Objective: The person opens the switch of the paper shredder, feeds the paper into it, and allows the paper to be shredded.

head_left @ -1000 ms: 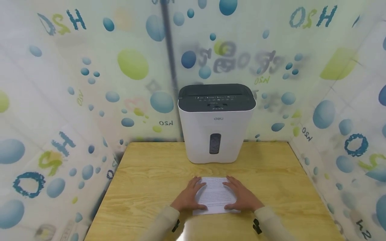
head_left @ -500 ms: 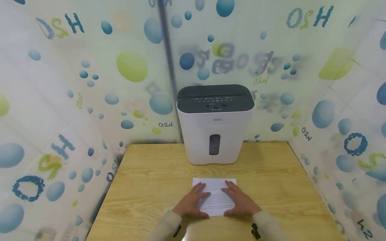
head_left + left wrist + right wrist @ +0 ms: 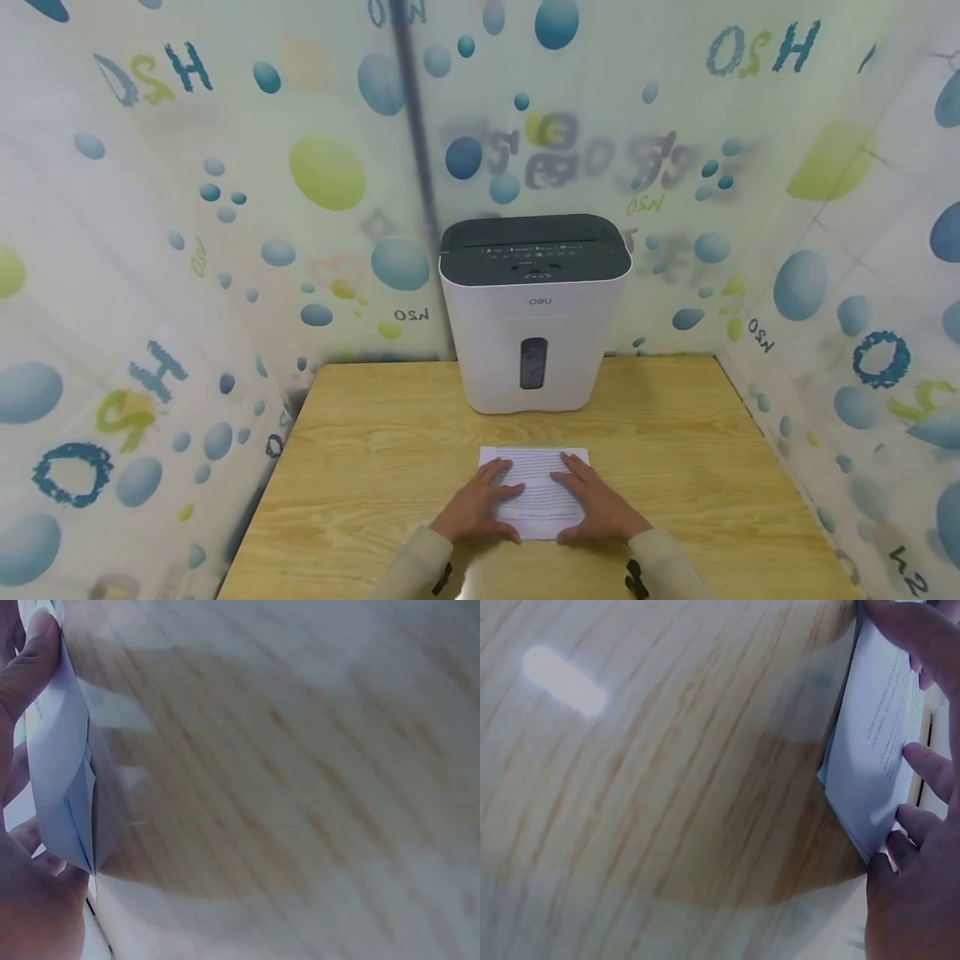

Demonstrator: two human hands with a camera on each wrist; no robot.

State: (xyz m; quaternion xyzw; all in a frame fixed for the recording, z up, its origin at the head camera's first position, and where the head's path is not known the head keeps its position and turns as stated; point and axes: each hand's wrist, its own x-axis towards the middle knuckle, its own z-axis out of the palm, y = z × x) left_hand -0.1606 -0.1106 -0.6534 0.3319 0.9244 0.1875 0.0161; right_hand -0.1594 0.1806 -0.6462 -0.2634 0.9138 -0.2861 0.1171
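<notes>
A small stack of printed paper sheets (image 3: 534, 504) lies on the wooden table, its text facing up. My left hand (image 3: 474, 507) rests along the left side, fingers spread over the sheet and thumb by the near corner. Mirroring it on the right side is my right hand (image 3: 602, 505), its fingers spread and thumb by the other near corner. From the left wrist, the paper (image 3: 56, 742) shows a bent lower layer along its near edge. In the right wrist view, the paper (image 3: 874, 727) has more layers peeking out beneath the top sheet.
Behind the paper stands a white paper shredder (image 3: 491, 350) with a dark top and a small window, near the back edge of the wooden table (image 3: 360, 450). A patterned curtain (image 3: 330, 250) encloses the table at the back and both sides.
Both hands have slid slightly toward me along the paper, so its far corners now show beyond the fingertips. The head view has tilted a little. Over the last half second the hands stay nearly still.
</notes>
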